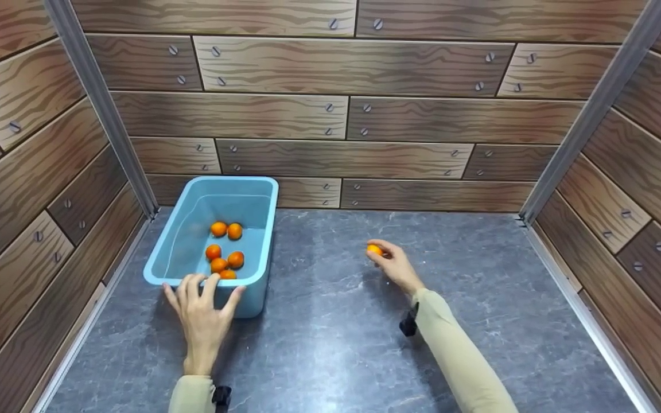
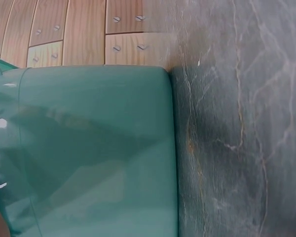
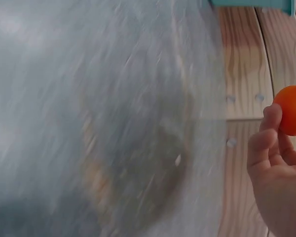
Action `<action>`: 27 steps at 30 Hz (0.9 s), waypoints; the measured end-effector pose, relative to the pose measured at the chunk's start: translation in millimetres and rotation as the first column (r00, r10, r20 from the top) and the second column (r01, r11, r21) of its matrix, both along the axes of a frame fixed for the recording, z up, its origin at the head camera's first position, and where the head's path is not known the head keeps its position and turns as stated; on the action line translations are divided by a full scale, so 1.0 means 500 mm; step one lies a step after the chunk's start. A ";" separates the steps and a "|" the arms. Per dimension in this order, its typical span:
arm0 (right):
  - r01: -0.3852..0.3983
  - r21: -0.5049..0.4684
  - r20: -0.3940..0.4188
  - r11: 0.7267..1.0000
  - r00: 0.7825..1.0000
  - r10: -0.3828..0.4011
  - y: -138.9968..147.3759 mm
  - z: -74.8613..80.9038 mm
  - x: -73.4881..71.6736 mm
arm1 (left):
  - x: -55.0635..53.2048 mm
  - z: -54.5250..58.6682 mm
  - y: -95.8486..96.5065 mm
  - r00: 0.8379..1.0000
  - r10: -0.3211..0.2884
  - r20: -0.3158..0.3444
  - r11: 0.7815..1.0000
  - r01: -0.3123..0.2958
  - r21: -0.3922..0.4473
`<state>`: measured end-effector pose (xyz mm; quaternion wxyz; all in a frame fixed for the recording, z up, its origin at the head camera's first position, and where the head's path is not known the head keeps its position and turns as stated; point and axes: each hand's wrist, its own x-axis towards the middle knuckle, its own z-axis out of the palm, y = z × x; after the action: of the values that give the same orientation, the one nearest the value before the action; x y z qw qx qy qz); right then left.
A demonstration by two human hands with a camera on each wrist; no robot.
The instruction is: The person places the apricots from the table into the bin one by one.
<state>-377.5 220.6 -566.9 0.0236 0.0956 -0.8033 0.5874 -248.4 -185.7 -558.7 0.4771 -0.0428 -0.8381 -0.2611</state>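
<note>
A light-blue plastic bin (image 1: 267, 246) stands at the left of the floor, with several small mandarins (image 1: 236, 260) lying on its bottom. My left hand (image 1: 204, 321) holds the bin's near rim, its fingers bent over the edge and the thumb spread to the right outside. In the left wrist view the bin's outer wall (image 2: 98, 148) fills the left half; only a sliver of hand shows there. To the right of the bin, my right hand (image 1: 396, 267) pinches one mandarin (image 3: 292, 111) between thumb and fingertips, seemingly above the floor.
A grey marbled surface (image 1: 330, 321) lies under the bin. Wood-patterned panels (image 1: 353, 66) rise at the back and on both sides, with metal corner strips (image 1: 583, 109). The bin stands close to the back panel.
</note>
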 end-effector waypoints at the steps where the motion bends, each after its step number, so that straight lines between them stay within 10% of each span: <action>1: -0.021 -0.005 0.009 1.000 1.000 0.021 -0.008 0.007 0.001 | 0.001 -0.001 0.000 1.000 0.002 0.001 1.000 -0.002 -0.002; 7: -0.099 -0.068 0.085 0.993 0.991 0.105 -0.060 0.077 0.021 | 0.003 0.001 -0.001 1.000 0.000 0.025 1.000 0.000 -0.008; 27: -0.196 0.000 -0.013 0.981 0.980 0.196 -0.247 0.136 -0.033 | -0.003 0.001 0.000 1.000 -0.003 0.016 1.000 0.003 0.007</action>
<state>-394.1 96.9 -498.7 -0.0292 0.1781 -0.7894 0.5868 -249.9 -185.9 -558.0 0.4703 -0.0402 -0.8409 -0.2649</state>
